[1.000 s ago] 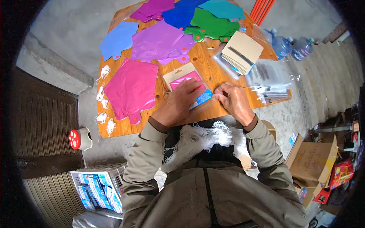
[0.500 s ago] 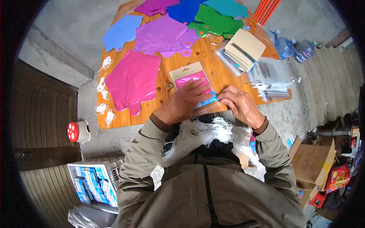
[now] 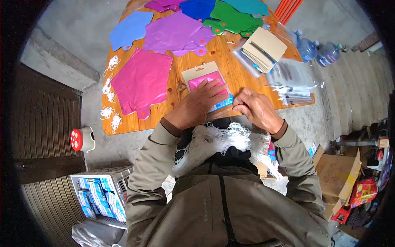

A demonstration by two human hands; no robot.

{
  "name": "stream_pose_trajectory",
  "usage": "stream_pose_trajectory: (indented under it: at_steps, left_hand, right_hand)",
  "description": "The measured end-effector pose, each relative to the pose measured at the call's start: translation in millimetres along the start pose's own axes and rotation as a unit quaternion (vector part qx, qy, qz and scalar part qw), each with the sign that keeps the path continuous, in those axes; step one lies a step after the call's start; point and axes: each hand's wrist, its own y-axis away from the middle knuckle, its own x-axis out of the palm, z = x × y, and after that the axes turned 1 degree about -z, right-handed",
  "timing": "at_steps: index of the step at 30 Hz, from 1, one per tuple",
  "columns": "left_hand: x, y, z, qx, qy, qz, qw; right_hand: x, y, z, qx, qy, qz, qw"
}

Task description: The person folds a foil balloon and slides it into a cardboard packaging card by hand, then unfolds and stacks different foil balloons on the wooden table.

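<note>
A flat pack (image 3: 190, 74) lies at the wooden table's near edge, made of a tan backing card with a hang hole, a folded pink foil sheet (image 3: 200, 82) and a blue printed strip, in a clear plastic bag (image 3: 223, 112). My left hand (image 3: 196, 103) rests on it with outstretched fingers, covering part of the foil. At the pack's lower right corner, my right hand (image 3: 258, 108) pinches the bag's edge between thumb and fingers. An unfolded pink foil balloon (image 3: 142, 83) lies to the left. Bundles of white string (image 3: 108, 112) line the table's left edge.
Foil balloons in purple (image 3: 173, 34), green (image 3: 234, 18) and blue (image 3: 131, 29) cover the far side. Tan cards (image 3: 265, 47) and clear bags (image 3: 290, 80) lie at right. White string (image 3: 222, 142) hangs over my lap. A stool (image 3: 83, 139) stands left.
The head view has shifted slightly. My right hand still pinches the bag's edge, its fingers now more curled. My left hand stays flat on the pack.
</note>
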Motion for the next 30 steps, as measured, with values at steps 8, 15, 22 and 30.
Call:
stream_pose_trajectory:
  at_steps: [8,15,22,30]
  left_hand:
    - [0,0,1,-0.002,-0.032,0.014,0.999]
    - [-7,-4,-6,0.011,-0.055,0.027,0.998]
    - [0,2,2,-0.013,-0.011,-0.007,1.000]
    - [13,19,-61,-0.090,-0.046,-0.115,0.988]
  right_hand:
    - [9,1,-2,-0.047,0.155,0.038,0.986]
    - [26,41,30,-0.080,0.059,0.072,0.992]
    - [-21,100,34,0.013,-0.252,0.374,0.893]
    - [-83,156,-42,0.308,0.308,0.056,0.898]
